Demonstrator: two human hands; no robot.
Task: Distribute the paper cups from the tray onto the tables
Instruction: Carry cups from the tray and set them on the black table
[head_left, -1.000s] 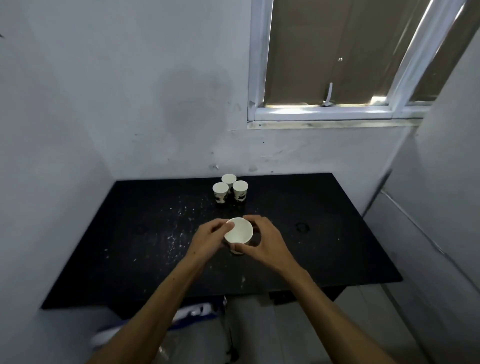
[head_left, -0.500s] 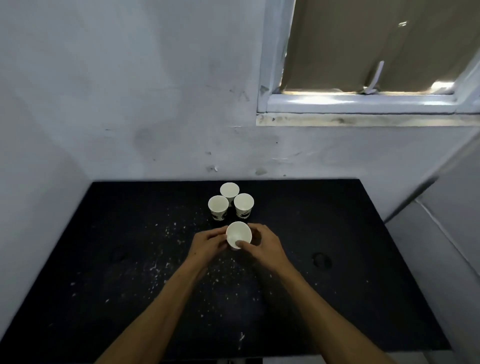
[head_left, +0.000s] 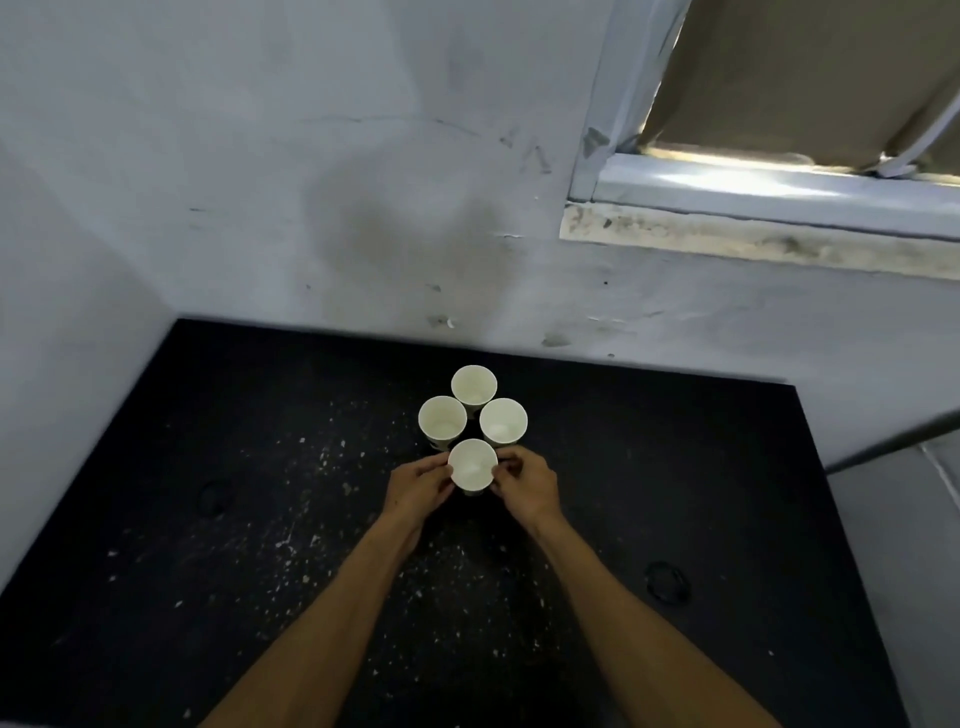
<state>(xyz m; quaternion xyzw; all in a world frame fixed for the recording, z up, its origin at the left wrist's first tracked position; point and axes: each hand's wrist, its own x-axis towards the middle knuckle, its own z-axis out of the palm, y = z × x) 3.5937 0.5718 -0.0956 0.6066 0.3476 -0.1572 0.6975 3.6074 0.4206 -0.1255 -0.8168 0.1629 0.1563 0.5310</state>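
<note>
You hold the nearest paper cup (head_left: 471, 465) between both hands, your left hand (head_left: 418, 486) and right hand (head_left: 527, 488) each curling fingertips against its sides. It stands upright on the black table (head_left: 156, 519), just beside three other cups (head_left: 474, 385).

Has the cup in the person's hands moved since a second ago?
Yes. The held cup has gone away from the person, closing the gap to the three standing cups.

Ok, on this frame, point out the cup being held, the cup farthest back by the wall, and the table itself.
held cup (head_left: 471, 466), head view, on its inner wall just below the rim.
back cup (head_left: 473, 385), head view, inside its open mouth.
black table (head_left: 675, 467), head view, bare top right of the cups.
</note>
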